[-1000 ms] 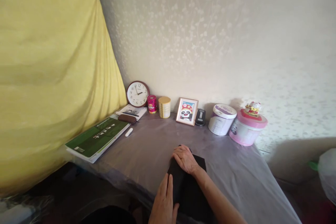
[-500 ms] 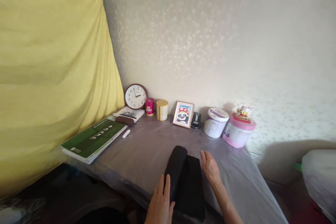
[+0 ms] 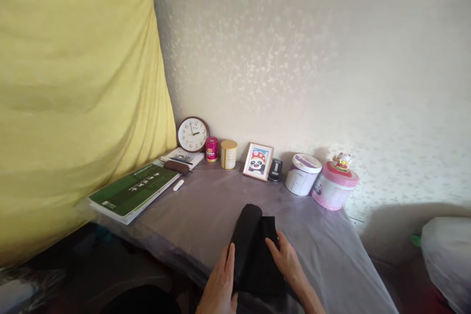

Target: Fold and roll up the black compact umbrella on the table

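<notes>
A black roll of fabric-like material lies near the table's front edge, slanting away from me. From its right side spreads a flat black flap. My left hand is closed around the roll's near left side, with its fingers along the edge. My right hand pinches the flap's right edge, thumb on top and the other fingers at the outer side. What lies under the roll is hidden.
A grey-covered table bears a green book, a brown case and a white stick-like item. Along the wall stand a clock, two cans, a panda picture frame, a stapler-like black item and two tubs.
My right hand has moved left and now grips the flap's right edge, which is drawn slightly inward. My left hand stays on the roll. The view has shifted slightly.
</notes>
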A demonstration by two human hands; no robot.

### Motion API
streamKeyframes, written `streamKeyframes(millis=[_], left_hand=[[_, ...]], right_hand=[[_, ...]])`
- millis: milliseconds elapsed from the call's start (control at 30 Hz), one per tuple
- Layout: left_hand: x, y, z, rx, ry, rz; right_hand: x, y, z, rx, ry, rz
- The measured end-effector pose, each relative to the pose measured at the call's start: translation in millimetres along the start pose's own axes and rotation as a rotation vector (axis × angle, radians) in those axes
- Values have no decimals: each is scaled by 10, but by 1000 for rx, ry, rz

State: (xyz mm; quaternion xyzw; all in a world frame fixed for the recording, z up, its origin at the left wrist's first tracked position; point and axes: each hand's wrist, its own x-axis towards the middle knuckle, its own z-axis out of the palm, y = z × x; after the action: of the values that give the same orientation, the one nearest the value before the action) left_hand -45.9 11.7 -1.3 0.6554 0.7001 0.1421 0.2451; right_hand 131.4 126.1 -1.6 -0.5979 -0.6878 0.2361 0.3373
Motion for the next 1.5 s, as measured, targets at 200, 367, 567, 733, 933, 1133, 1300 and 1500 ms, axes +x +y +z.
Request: streamKeyframes(millis=[200,367,567,733,933,1133,1300,1500], left_hand=[[52,-51,126,35,63,-3],[84,-55,180,84,24,-45],[69,-6,116,73,9,-90],[17,35,-14,52,-41,-82],[21,-80,59,-2,110,31],[22,-94,61,90,61,0],[35,-89,94,107,47,-75],[38,-92,150,157,66,-104]], right_hand=[[121,-321,129,175,-55,-17],[222,-505,341,219,-66,7],[281,-620,501,156,-181,13],[282,-700,531,153,-281,-6],[195,-713,572,343,-586,44],[128,-744,588,405,-639,-6],[47,-793,479,302,-584,-167],[31,-652,314,67,-339,-643]])
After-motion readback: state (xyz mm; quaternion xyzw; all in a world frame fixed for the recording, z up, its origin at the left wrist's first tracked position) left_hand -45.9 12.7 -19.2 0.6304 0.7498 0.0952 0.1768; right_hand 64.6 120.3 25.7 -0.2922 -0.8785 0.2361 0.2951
